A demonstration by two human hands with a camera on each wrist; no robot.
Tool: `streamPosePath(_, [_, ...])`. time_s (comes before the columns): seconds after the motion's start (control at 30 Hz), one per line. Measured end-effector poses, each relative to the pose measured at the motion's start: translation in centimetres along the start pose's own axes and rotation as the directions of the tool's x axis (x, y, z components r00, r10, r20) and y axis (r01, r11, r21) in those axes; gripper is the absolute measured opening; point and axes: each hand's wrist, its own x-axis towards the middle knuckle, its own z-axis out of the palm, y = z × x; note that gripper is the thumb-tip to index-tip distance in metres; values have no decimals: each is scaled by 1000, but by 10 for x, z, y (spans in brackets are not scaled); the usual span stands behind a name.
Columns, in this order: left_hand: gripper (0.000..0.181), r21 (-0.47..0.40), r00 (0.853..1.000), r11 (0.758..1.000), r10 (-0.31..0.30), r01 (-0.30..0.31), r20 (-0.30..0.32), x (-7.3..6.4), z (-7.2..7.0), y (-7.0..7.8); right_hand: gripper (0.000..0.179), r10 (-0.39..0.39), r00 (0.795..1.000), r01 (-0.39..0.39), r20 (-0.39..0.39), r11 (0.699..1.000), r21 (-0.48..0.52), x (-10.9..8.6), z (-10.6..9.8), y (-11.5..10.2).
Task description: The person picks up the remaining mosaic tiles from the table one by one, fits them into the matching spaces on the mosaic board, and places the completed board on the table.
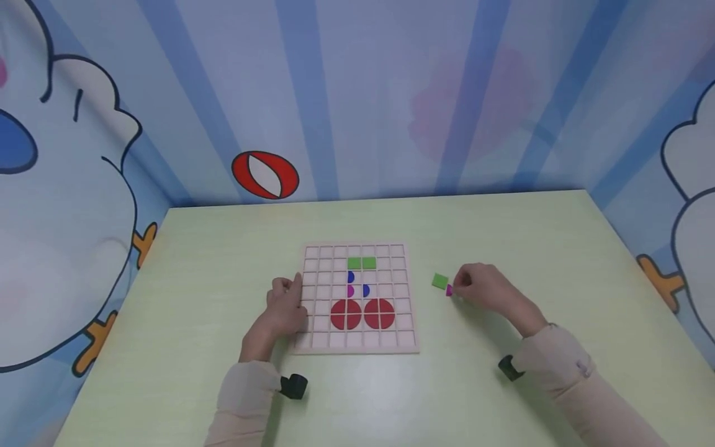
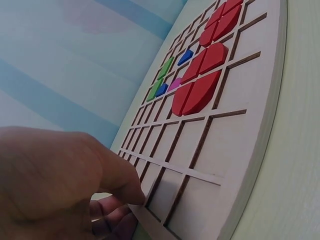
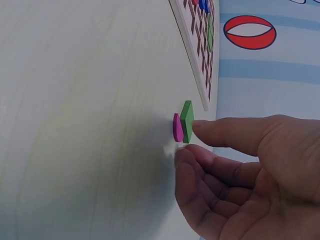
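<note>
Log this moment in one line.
left hand: touching left edge of grid board | right hand: beside loose magenta piece and green square, contact unclear | on board: red quarter-circles, green tiles, blue half-circles

I can't read any text, label, brand, number or sign in my three views. The gridded board (image 1: 355,351) at the middle of the head view gives me no legible characters, nor do the coloured pieces (image 1: 339,307) set in it or the green tile (image 1: 440,281) right of centre. On the wall (image 1: 374,93) across the top, I make out only printed pictures, no readable lettering.
</note>
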Motion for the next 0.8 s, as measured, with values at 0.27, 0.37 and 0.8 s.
streamPosePath(0.27, [71,16,1000,1000,-2,2,-7,1,1,1,20,42,999,-42,8,999,33,5,7,2])
streamPosePath(0.37, [71,20,1000,1000,-8,8,-12,1,2,-1,20,56,998,-56,0,998,23,6,10,-1])
streamPosePath(0.8, [72,5,1000,1000,-3,3,-21,2,4,-2,21,89,996,-89,-10,996,-24,9,9,-11])
